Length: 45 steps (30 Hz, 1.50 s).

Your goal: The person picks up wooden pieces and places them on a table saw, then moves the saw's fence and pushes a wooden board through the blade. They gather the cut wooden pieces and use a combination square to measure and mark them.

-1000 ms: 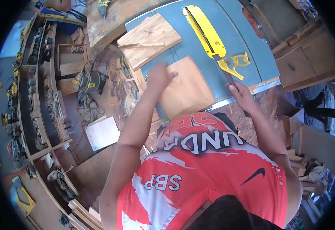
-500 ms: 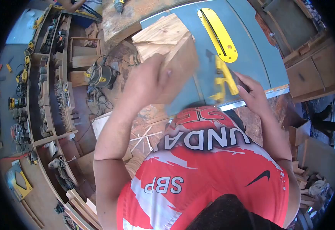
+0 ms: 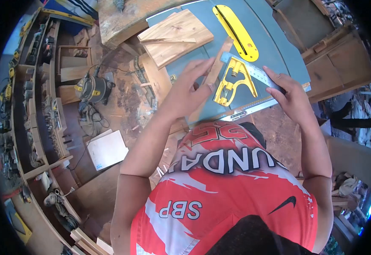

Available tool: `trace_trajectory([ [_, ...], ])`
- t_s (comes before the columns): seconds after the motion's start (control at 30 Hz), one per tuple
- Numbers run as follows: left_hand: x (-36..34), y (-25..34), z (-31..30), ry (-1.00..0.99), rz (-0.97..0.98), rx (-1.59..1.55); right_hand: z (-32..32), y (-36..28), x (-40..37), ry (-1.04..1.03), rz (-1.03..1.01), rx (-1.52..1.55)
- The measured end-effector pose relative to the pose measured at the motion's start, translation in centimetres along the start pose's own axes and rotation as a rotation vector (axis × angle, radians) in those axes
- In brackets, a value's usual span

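A thin wooden piece [image 3: 216, 68], seen edge-on, is gripped between the fingers and thumb of my left hand [image 3: 190, 88]. Beside it, my right hand [image 3: 288, 91] pinches the ruler end of a combination square [image 3: 260, 75]. The square's yellow head [image 3: 235, 80] faces the wooden piece, and the other end of the ruler lies close to that piece; whether they touch I cannot tell. Behind my left hand, a wide wooden board [image 3: 177, 34] with a thin sliver on top rests at the corner of the blue-grey saw table [image 3: 264, 44].
A yellow slotted insert [image 3: 236, 32] is set in the saw table. The table's metal rail [image 3: 253, 108] runs close to my body. A round black-and-yellow machine [image 3: 94, 88] and a white sheet [image 3: 107, 149] are on the left, near shelves of tools [image 3: 36, 110].
The wood in my left hand has turned from its broad face to its edge and moved towards the square. The square has turned, with its ruler now slanting up to the left.
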State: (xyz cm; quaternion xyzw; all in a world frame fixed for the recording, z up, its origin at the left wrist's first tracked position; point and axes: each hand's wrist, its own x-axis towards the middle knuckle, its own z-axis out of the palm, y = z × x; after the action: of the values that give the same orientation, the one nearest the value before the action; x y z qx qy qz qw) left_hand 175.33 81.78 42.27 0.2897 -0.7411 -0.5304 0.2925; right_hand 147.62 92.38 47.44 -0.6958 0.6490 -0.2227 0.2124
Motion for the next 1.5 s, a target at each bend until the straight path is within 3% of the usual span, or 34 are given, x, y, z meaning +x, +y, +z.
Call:
trace_trajectory([
  [0.43, 1.7, -3.3, -0.2, 0.03, 0.202, -0.03, 0.4, -1.5, 1.3, 0.004, 0.018, -0.155],
  [0.87, 1.7, -2.8, -1.9, -0.04, 0.057, -0.162, 0.5, -2.3, 2.9, -0.043, 0.081, -0.05],
  [0.97, 1.2, -0.7, -2.7, -0.044, 0.02, -0.041, 0.4, -2.1, 2.9, -0.054, 0.101, -0.007],
  [1.03, 0.8, 0.5, -3.6, -0.134, -0.065, 0.146, 0.1, -1.4, 2.9, -0.065, 0.111, 0.019],
  [1.13, 0.7, 1.6, -5.0, -0.226, -0.218, 0.075, -0.5, 1.1, 2.2, -0.01, 0.076, 0.113],
  [1.3, 1.1, 2.0, -7.3, -0.254, 0.059, 0.444, -4.0, 3.5, 0.8, 0.044, -0.01, 0.171],
  [1.37, 1.1, 2.7, -7.0, -0.32, 0.134, 0.623, -5.9, 3.8, 0.6, -0.033, 0.016, 0.141],
  [1.5, 1.3, 3.6, -6.1, -0.407, 0.253, 0.681, -6.7, 6.5, 0.8, -0.152, -0.052, 0.225],
])
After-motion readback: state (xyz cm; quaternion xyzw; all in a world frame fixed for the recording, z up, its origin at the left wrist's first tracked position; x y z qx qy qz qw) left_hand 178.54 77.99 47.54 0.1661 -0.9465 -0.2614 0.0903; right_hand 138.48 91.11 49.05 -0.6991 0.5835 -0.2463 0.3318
